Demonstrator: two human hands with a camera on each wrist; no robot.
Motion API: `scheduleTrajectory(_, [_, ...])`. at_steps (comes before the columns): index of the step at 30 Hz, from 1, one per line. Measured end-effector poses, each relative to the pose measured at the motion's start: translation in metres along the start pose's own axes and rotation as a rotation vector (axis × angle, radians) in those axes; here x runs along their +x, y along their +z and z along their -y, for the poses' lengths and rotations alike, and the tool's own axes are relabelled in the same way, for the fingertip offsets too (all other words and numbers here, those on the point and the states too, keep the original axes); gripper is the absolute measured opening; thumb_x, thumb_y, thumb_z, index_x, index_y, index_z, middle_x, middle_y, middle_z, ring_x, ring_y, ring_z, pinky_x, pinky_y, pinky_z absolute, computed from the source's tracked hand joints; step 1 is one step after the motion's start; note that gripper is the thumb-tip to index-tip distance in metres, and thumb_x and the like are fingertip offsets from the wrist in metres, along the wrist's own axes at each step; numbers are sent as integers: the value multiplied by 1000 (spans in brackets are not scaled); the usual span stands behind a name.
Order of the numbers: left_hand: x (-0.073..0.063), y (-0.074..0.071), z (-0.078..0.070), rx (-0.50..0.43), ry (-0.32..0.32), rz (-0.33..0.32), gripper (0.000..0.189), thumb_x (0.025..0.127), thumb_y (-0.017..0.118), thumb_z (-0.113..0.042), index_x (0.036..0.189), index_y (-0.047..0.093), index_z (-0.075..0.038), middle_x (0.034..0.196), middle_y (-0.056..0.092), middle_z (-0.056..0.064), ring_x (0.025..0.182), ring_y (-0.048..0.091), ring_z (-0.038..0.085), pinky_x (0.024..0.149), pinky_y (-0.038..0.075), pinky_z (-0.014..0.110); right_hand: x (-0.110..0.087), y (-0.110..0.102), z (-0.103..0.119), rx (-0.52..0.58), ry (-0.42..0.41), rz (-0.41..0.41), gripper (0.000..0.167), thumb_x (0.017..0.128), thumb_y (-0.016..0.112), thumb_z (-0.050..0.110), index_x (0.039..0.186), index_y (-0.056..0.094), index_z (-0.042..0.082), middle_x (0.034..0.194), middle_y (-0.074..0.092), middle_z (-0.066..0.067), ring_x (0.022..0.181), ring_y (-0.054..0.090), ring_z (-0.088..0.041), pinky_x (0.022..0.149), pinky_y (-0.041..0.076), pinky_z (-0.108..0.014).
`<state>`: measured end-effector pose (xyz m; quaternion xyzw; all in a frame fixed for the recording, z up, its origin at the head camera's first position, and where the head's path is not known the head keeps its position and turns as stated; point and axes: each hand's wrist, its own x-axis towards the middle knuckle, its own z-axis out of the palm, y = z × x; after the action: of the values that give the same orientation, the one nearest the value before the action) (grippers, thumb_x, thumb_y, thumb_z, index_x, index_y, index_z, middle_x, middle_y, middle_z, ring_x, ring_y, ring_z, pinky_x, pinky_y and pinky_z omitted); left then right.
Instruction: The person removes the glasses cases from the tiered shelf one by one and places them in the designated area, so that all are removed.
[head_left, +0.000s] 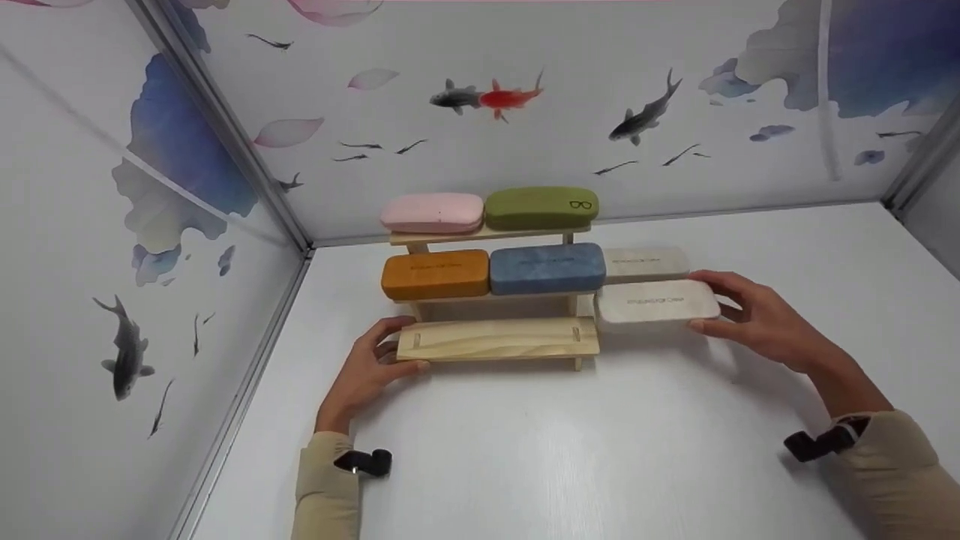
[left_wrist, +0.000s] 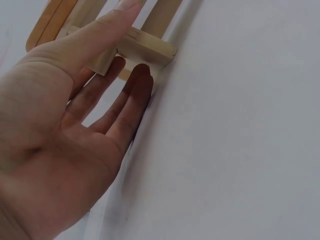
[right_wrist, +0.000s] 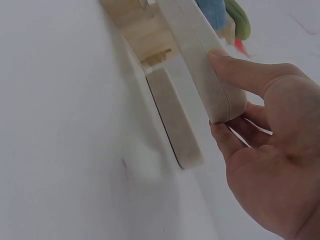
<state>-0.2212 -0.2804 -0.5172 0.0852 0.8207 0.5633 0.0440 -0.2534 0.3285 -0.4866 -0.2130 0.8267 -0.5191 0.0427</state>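
Note:
My right hand [head_left: 776, 322] pinches the right end of a white glasses case [head_left: 656, 302], thumb on its near side and fingers on the far side. In the right wrist view this case hangs above the table, its other end overlapping the wooden stand. At the left, my left hand [head_left: 365, 375] grips the end of the three-tier wooden stand's bare lowest shelf [head_left: 495, 339]. Its thumb lies along the front edge, with the fingers at the back edge. Lying on the table behind the held case is a beige glasses case [right_wrist: 172, 120].
An orange case [head_left: 435, 274] and a blue case [head_left: 547, 268] sit on the middle shelf. On the top shelf stand a pink case [head_left: 433, 212] and a green case [head_left: 540, 208]. Printed wall panels [head_left: 525, 150] enclose the white table [head_left: 562, 450] at the back and left.

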Motion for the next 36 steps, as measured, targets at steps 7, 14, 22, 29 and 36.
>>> scheduleTrajectory(7, [0,2,0,2,-3,4,77,83,98,-32,150,59,-29,156,58,-1,130,67,28,109,54,42,-11,-36,-31,-59,109,-102,70,102,79,17,163,45,14,161,48,-7,133,52,11,104,42,-2])
scheduleTrajectory(14, [-1,2,2,-7,-1,0,76,83,97,-29,149,60,-29,155,58,0,129,68,27,104,57,34,-23,-72,-57,-110,181,-163,72,105,75,25,167,40,18,163,42,-4,130,45,18,94,46,-2])
scheduleTrajectory(22, [-2,0,1,16,1,6,76,84,97,-32,149,59,-31,157,57,-1,131,66,27,111,53,42,-28,-105,-73,-222,241,-199,78,106,73,34,171,34,19,170,36,-10,141,41,8,88,43,0])
scheduleTrajectory(29, [-1,-1,-1,5,-3,-3,76,83,97,-31,149,59,-30,155,59,0,132,66,28,112,52,46,-14,-123,-72,-293,274,-176,84,106,72,40,172,28,11,175,29,-24,159,37,-33,87,37,5])
scheduleTrajectory(36, [-1,1,-1,-10,-14,0,78,83,98,-29,150,58,-29,155,58,0,133,66,27,113,52,44,4,-127,-74,-308,358,-82,97,102,74,50,172,23,6,174,24,-33,153,33,-56,79,34,5])
